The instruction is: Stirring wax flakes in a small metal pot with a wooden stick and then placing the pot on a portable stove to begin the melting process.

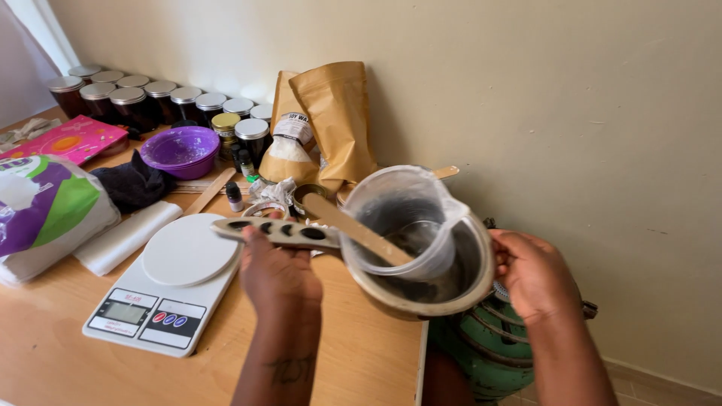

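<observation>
My left hand point(278, 274) grips the long slotted handle point(278, 231) of a metal pot point(451, 297), held over the table's right edge. Inside the pot stands a clear plastic jug point(410, 218) with a wooden stirring stick point(353, 229) leaning out to the left. My right hand point(530, 274) holds the pot's right rim. Below the pot sits a green burner point(485, 349) on the floor side.
A white kitchen scale point(169, 289) lies on the wooden table point(45, 353). Behind it are a purple bowl point(180, 150), brown paper bags point(323, 124), several lidded dark jars point(135, 101), a black cloth point(135, 184), small dropper bottles point(235, 197) and a plastic-wrapped pack point(41, 214).
</observation>
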